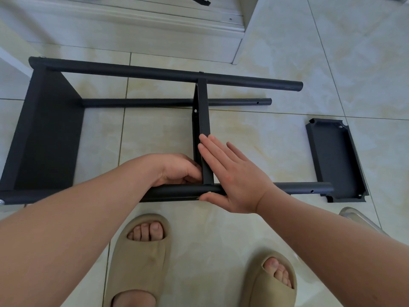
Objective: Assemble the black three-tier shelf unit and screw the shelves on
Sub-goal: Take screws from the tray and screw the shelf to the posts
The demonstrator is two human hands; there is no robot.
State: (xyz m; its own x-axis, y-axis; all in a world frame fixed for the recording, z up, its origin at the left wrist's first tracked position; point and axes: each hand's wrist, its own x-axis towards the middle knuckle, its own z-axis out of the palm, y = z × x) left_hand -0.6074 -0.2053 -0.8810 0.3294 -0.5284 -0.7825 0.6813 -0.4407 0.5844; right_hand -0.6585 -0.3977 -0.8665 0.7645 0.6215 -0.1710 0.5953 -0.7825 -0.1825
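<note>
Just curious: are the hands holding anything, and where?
The left hand grips the middle shelf at its near end; the right hand only presses flat against it.

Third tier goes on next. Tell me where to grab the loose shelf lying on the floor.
Probably pinch the loose shelf by its upturned rim, midway along the right long edge, from above: it lies hollow side up, and the near pole crowds its near-left corner.

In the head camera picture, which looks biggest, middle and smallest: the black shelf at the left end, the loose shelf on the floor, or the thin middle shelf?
1. Left end shelf: biggest.
2. Loose shelf.
3. Middle shelf: smallest-looking, but only because it is seen nearly edge-on; its true size is unsure.
</note>
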